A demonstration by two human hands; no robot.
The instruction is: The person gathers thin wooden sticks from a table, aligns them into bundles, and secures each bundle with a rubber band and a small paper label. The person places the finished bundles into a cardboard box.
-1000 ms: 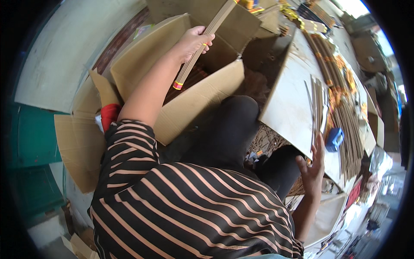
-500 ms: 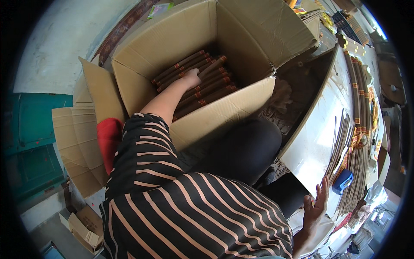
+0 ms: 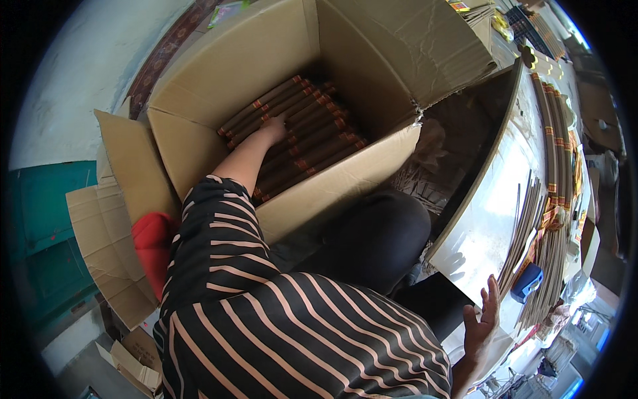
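Note:
My left hand [image 3: 272, 128] is down inside a large open cardboard box [image 3: 339, 186]. Its fingers are closed on a brown bundle of incense sticks [image 3: 303, 106] in the rows there; the fingertips are partly hidden. Several like bundles [image 3: 318, 145] lie side by side and slanted in the box, each with red and gold bands. At the lower right my right hand [image 3: 483, 324] is raised beside the white tabletop [image 3: 468, 256], fingers upright and apart, holding nothing. A blue tool-like object [image 3: 527, 282] lies close to it.
Loose brown sticks [image 3: 522, 233] and banded bundles [image 3: 553, 143] lie along the right of the tabletop. A red cloth [image 3: 153, 243] hangs by the box's left flaps [image 3: 103, 233]. My dark-clad knee [image 3: 392, 219] is against the box. A smaller carton [image 3: 136, 356] stands lower left.
My left hand has lowered the bundle, which was tilted above the others, in among the rows. The view has shifted slightly. My right hand stays raised and open.

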